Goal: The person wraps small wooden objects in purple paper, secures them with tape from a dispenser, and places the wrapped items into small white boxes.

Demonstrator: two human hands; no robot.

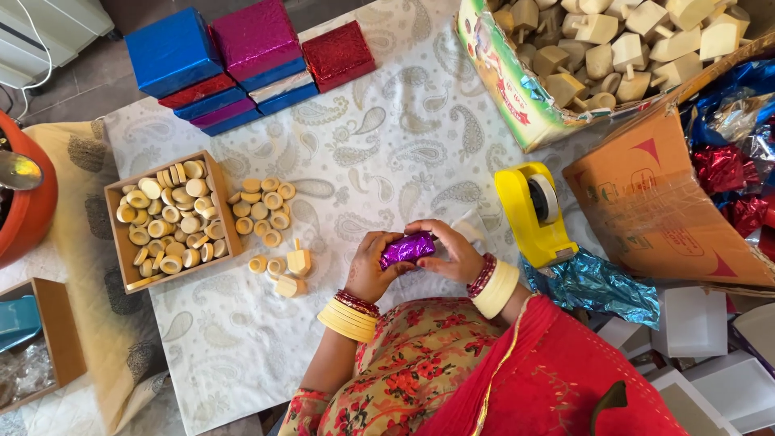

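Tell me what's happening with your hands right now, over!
Left hand and right hand both in a grip on small purple foil-wrapped piece. Yellow tape dispenser just right of it. Loose wooden rings left, apart from the hands.

- You work in bright, even daylight; shadows beside the wooden tray (118, 211) stay short and soft.
- Glare sparkles on the foil scraps (596, 282).
- Your view stays sharp, edges slightly bowed.
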